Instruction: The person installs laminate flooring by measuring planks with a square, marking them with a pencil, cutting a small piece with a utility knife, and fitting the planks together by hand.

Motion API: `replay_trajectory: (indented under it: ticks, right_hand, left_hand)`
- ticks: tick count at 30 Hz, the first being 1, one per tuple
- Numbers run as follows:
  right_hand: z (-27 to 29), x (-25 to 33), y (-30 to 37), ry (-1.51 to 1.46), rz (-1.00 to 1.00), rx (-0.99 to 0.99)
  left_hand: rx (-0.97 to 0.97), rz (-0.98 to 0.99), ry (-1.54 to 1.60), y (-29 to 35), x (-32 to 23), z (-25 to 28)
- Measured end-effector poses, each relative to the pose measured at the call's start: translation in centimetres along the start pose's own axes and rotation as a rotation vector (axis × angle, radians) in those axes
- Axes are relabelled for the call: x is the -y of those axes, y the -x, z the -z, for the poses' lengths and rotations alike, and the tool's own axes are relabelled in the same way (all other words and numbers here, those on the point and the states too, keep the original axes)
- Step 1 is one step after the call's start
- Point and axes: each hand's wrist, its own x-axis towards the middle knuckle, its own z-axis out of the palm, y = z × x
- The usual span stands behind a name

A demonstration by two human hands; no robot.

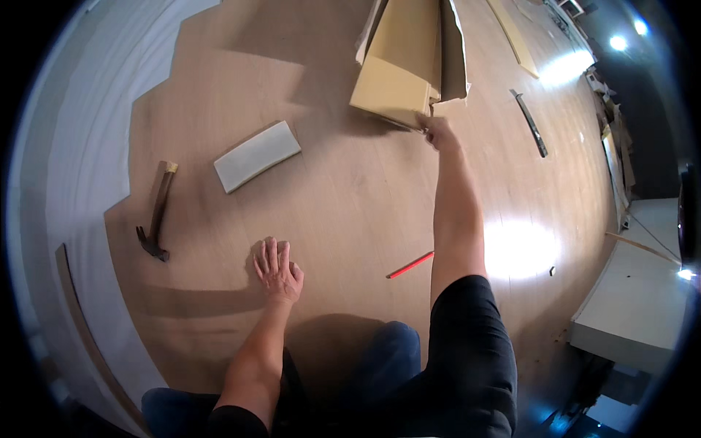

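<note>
My left hand [277,271] lies flat on the wooden plank floor [350,204], fingers spread and holding nothing. My right arm reaches far forward, and my right hand [439,133] is closed on the near corner of a long, torn-open cardboard box [398,73]. A smooth tan panel fills most of the box's top; whether it is card or a board inside, I cannot tell. Left of my left hand lies a claw hammer [158,212] with a wooden handle. A pale rectangular block [257,157] rests ahead of that hand. Beside my right forearm is a red pencil [410,265].
A dark flat bar [529,124] and a light wooden strip [513,36] lie at the far right. White underlay sheet [87,146] borders the floor's stepped left edge, with a narrow strip [91,336] on it. A white box-like piece [631,296] stands at right.
</note>
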Motion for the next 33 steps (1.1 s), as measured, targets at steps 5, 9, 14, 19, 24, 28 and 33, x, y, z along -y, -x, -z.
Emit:
replay_trajectory:
  ticks: [5, 9, 14, 19, 24, 28, 33]
  right_hand:
    - [-5.1, -6.0, 15.8, 0.254, 0.059, 0.148]
    - [-8.0, -17.2, 26.4, 0.199, 0.268, 0.323]
    - [-6.4, -18.8, 39.0, 0.613, 0.633, 0.381]
    - [0.4, -26.8, 35.2, 1.251, 0.866, 0.090]
    - [-1.7, -22.7, 36.5, 0.718, 0.653, -0.047]
    - [-6.5, -12.8, 36.9, -0.812, 0.194, 0.127]
    - [-9.9, 0.8, 42.6, -1.434, 0.069, 0.365]
  left_hand:
    - [0.013, 0.001, 0.016, -0.5, 1.0, 0.2]
    - [0.094, 0.116, 0.673, -2.1, -0.4, -3.3]
    - [-0.121, 0.740, 2.021, 0.7, 0.0, 0.9]
    - [-0.344, 0.909, 1.686, 5.5, 3.3, 7.6]
    - [-0.455, 0.773, 1.582, 8.9, 9.0, 16.1]
    - [-0.488, 0.612, 1.480, 9.5, 10.3, 24.2]
    - [-0.516, 0.394, 1.329, 14.9, 10.8, 37.3]
